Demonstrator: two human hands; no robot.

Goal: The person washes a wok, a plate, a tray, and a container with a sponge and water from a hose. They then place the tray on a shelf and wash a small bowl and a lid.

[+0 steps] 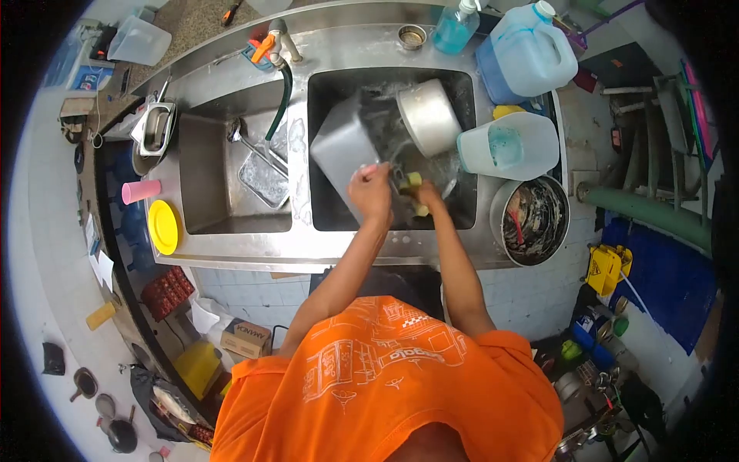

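Note:
In the right-hand sink basin [467, 181], a rectangular grey metal pan [344, 138] rests tilted on its side. My left hand [372, 189] is closed at the pan's near right edge, fingers bent over the rim. Just right of it, my right hand [427, 197] is wrapped round a yellow-green sponge [415, 179], low in the basin. The sponge shows on both sides of the fingers. Behind both hands, a round aluminium pot [429, 115] lies tipped over. Wet, soapy streaks cover the basin floor.
A cut plastic jug [512, 146] with blue liquid and a dirty pot [530, 222] stand at the right edge. Behind are a blue-liquid canister [527, 54] and soap bottle [456, 29]. The left basin [212, 154] holds a ladle and metal tray [264, 181], below a hose tap [279, 46].

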